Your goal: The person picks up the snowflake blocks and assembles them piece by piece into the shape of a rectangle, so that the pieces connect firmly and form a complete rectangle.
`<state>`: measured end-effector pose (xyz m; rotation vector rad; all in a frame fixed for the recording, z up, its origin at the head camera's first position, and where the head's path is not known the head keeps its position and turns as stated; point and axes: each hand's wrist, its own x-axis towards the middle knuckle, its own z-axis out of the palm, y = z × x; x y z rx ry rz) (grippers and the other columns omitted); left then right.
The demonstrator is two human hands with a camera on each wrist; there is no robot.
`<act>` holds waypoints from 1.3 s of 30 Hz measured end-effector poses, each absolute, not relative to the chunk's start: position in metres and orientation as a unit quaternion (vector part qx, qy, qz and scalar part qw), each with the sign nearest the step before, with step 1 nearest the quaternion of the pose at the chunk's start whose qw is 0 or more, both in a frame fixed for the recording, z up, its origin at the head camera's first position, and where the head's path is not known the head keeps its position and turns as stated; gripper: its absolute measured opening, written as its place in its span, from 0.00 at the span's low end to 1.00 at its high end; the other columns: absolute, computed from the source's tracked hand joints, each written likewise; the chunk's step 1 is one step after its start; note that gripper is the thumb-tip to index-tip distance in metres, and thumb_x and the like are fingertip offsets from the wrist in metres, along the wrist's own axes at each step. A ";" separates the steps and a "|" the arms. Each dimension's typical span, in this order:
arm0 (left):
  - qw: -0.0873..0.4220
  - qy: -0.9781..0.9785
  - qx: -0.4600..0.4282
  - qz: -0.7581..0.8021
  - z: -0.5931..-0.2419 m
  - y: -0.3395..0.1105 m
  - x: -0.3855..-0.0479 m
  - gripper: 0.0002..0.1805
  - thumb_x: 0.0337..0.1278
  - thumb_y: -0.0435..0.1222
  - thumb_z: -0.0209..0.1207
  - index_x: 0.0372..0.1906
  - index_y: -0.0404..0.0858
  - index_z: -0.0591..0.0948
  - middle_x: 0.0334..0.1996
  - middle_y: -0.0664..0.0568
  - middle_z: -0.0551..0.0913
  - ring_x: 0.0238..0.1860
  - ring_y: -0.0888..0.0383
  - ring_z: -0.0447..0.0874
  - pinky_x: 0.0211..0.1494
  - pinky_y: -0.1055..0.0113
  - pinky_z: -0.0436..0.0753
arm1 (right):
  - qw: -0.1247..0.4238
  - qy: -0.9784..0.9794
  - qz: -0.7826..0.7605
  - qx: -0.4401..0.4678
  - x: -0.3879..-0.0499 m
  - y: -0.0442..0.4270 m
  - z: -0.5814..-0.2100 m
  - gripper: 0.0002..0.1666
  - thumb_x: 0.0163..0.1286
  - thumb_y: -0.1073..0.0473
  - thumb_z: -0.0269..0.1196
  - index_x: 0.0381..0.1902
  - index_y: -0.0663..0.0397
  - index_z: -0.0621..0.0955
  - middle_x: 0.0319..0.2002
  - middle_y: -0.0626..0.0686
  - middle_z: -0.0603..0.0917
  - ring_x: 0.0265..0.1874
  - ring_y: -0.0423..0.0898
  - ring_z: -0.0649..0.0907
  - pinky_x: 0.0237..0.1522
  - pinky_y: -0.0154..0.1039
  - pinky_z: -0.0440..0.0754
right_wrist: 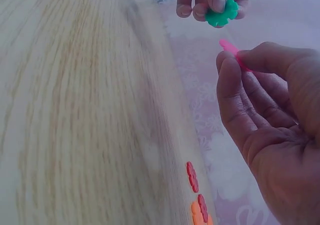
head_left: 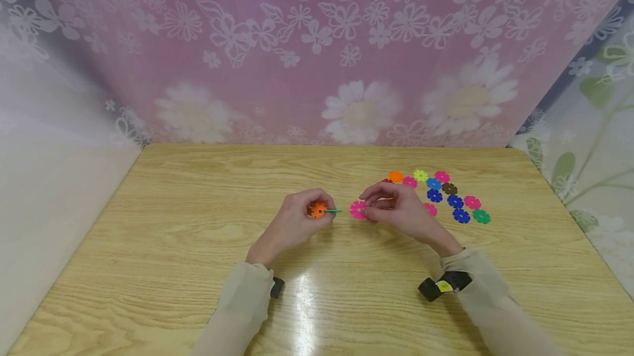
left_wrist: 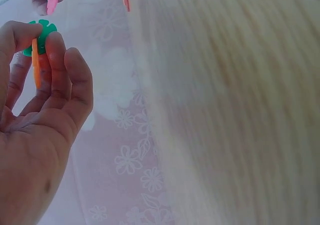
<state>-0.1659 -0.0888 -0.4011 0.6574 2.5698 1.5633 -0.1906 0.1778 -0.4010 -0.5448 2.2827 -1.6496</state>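
My left hand [head_left: 299, 215] pinches a joined pair of notched plastic discs between thumb and fingers: an orange disc [head_left: 318, 211] and a green disc [left_wrist: 47, 35] set crosswise to it. In the head view the green disc is seen edge-on, pointing right. A pink notched disc [head_left: 358, 209] is pinched by my right hand [head_left: 403, 213] between thumb and index finger. The pink disc and the green one face each other with a small gap between them. In the right wrist view, the pink disc [right_wrist: 231, 50] shows nearly edge-on below the green disc [right_wrist: 222, 13].
Several loose notched discs lie on the wooden table [head_left: 173, 246] behind and right of my right hand, among them a yellow disc [head_left: 420, 175], a brown disc [head_left: 449, 189], a blue disc [head_left: 461, 216] and a green disc [head_left: 481, 217]. A flowered curtain [head_left: 297, 70] hangs behind the table.
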 end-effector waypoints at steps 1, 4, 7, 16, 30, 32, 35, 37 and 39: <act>0.031 0.834 0.214 0.508 -0.401 -0.089 -0.166 0.05 0.63 0.34 0.65 0.38 0.49 0.83 0.39 0.59 0.85 0.36 0.59 0.78 0.40 0.70 0.79 | 0.137 0.787 -0.571 -0.188 -0.191 0.177 -0.401 0.15 0.68 0.67 0.68 0.51 0.67 0.80 0.42 0.62 0.84 0.36 0.50 0.90 0.40 0.43 0.90; 0.026 0.835 0.219 0.505 -0.401 -0.089 -0.167 0.05 0.63 0.34 0.65 0.38 0.49 0.84 0.39 0.59 0.85 0.37 0.59 0.79 0.41 0.70 0.79 | 0.137 0.786 -0.572 -0.188 -0.190 0.174 -0.399 0.14 0.68 0.67 0.68 0.50 0.66 0.81 0.43 0.60 0.86 0.35 0.50 0.90 0.40 0.44 0.90; 0.020 0.837 0.224 0.500 -0.402 -0.089 -0.168 0.05 0.63 0.33 0.65 0.38 0.48 0.84 0.39 0.58 0.85 0.37 0.60 0.79 0.41 0.70 0.79 | 0.142 0.782 -0.577 -0.186 -0.190 0.172 -0.397 0.14 0.68 0.66 0.68 0.50 0.64 0.82 0.42 0.58 0.87 0.35 0.56 0.90 0.40 0.46 0.90; 0.010 0.835 0.235 0.497 -0.402 -0.089 -0.167 0.05 0.62 0.32 0.65 0.38 0.47 0.84 0.39 0.56 0.85 0.35 0.60 0.77 0.40 0.70 0.78 | 0.159 0.771 -0.587 -0.190 -0.188 0.162 -0.396 0.13 0.70 0.65 0.67 0.50 0.64 0.82 0.40 0.61 0.88 0.33 0.56 0.90 0.40 0.50 0.90; -0.014 0.843 0.255 0.473 -0.401 -0.088 -0.167 0.05 0.62 0.32 0.66 0.39 0.44 0.87 0.42 0.53 0.88 0.38 0.60 0.81 0.42 0.71 0.81 | 0.164 0.758 -0.604 -0.183 -0.187 0.157 -0.398 0.12 0.69 0.69 0.66 0.49 0.71 0.82 0.37 0.61 0.88 0.31 0.51 0.90 0.39 0.50 0.90; -0.018 0.846 0.259 0.466 -0.401 -0.088 -0.167 0.05 0.62 0.32 0.66 0.40 0.43 0.87 0.43 0.52 0.89 0.39 0.60 0.81 0.43 0.71 0.81 | 0.163 0.755 -0.609 -0.182 -0.187 0.156 -0.399 0.13 0.69 0.69 0.66 0.48 0.72 0.82 0.37 0.62 0.88 0.30 0.48 0.90 0.39 0.49 0.90; -0.023 0.848 0.264 0.459 -0.402 -0.088 -0.166 0.05 0.62 0.32 0.65 0.40 0.43 0.87 0.44 0.51 0.89 0.39 0.59 0.82 0.43 0.72 0.81 | 0.163 0.755 -0.610 -0.177 -0.187 0.155 -0.400 0.13 0.68 0.69 0.67 0.48 0.72 0.83 0.37 0.63 0.88 0.30 0.47 0.90 0.39 0.48 0.90; -0.028 0.848 0.269 0.456 -0.402 -0.088 -0.166 0.05 0.62 0.31 0.65 0.40 0.42 0.88 0.43 0.51 0.90 0.39 0.60 0.83 0.43 0.72 0.82 | 0.165 0.756 -0.610 -0.170 -0.187 0.154 -0.400 0.13 0.68 0.68 0.67 0.48 0.72 0.83 0.37 0.62 0.88 0.29 0.47 0.90 0.39 0.51 0.90; -0.031 0.847 0.271 0.457 -0.401 -0.088 -0.166 0.05 0.62 0.31 0.65 0.40 0.42 0.88 0.42 0.51 0.90 0.38 0.60 0.83 0.42 0.72 0.82 | 0.168 0.756 -0.611 -0.163 -0.187 0.153 -0.400 0.13 0.68 0.68 0.67 0.48 0.72 0.83 0.36 0.61 0.88 0.29 0.47 0.90 0.40 0.52 0.90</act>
